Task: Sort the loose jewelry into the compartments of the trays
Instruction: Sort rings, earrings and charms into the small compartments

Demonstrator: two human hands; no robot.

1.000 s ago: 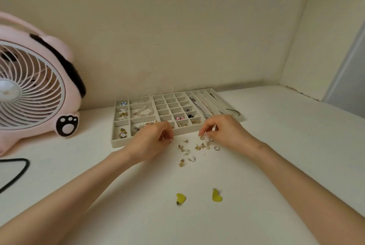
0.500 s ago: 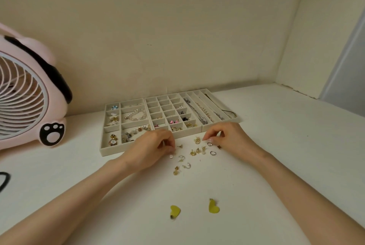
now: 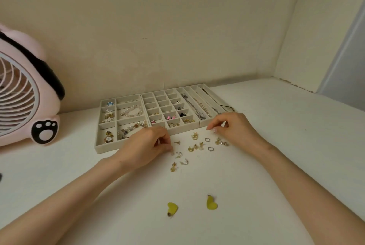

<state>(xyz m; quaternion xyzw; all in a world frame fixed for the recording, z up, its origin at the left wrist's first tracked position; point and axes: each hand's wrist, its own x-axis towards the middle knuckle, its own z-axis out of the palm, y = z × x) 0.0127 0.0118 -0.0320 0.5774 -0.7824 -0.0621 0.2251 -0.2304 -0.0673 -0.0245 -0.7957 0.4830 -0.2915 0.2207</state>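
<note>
Where the left hand covers a tray: the near right corner of the left tray (image 3: 106, 149) is hidden behind the left hand (image 3: 146, 146), and part of a beaded bracelet (image 3: 130, 128) in the near compartment is lost with it.
Left hand: the fingers are curled, with the tips lowered to the table (image 3: 276, 146) beside a small pearl piece (image 3: 172, 153); whether anything is pinched cannot be told.
Right hand (image 3: 235, 128): thumb and forefinger are brought together just in front of the right tray (image 3: 203, 124); whether a piece is held between them cannot be told.
Loose jewelry (image 3: 194, 147): small gold pieces, two silver rings and pearl hoops are scattered on the table between the hands, just in front of the trays; most shapes are too small to be made out.
Yellow hearts (image 3: 172, 208): two are laid nearer the person, well apart from the scatter.
Trays: three are set side by side, touching, near the back wall; bracelets are kept in the left, small pieces in the near squares of the middle tray (image 3: 183, 129), chains in the right tray's long slots.
Fan (image 3: 25, 90): pink, cut off by the left edge.
Open room: broad table is seen from the right tray to the side wall.
</note>
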